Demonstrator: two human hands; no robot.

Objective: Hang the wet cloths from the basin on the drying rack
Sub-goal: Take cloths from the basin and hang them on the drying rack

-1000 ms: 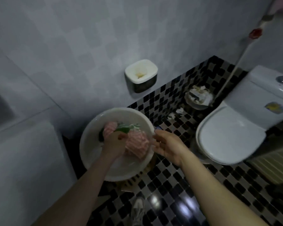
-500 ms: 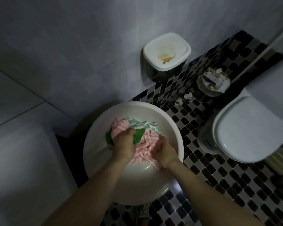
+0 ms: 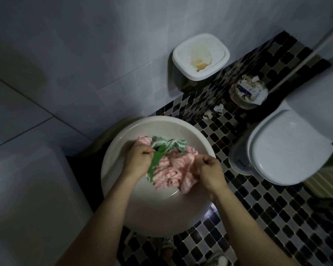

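Note:
A round white basin (image 3: 161, 214) sits on the tiled floor below me. Inside it lies a bundle of wet cloths: a pink-and-white striped cloth (image 3: 171, 169), a plain green cloth (image 3: 156, 162) and a green-and-white patterned cloth (image 3: 169, 144). My left hand (image 3: 138, 160) grips the green cloth and the pink cloth's left end. My right hand (image 3: 210, 169) grips the right part of the pink cloth, which is lifted a little off the basin's bottom. No drying rack is in view.
A white toilet (image 3: 288, 148) with its lid down stands at the right. A small bin full of paper (image 3: 248, 93) and a white wall-mounted box (image 3: 200, 56) are behind the basin. A white fixture (image 3: 27, 198) fills the left. The floor is black-and-white mosaic tile (image 3: 267, 217).
My right hand came from beside the basin onto the pink cloth and closed on it. Both hands have drawn the pink cloth out wider. The view tilted down toward the basin.

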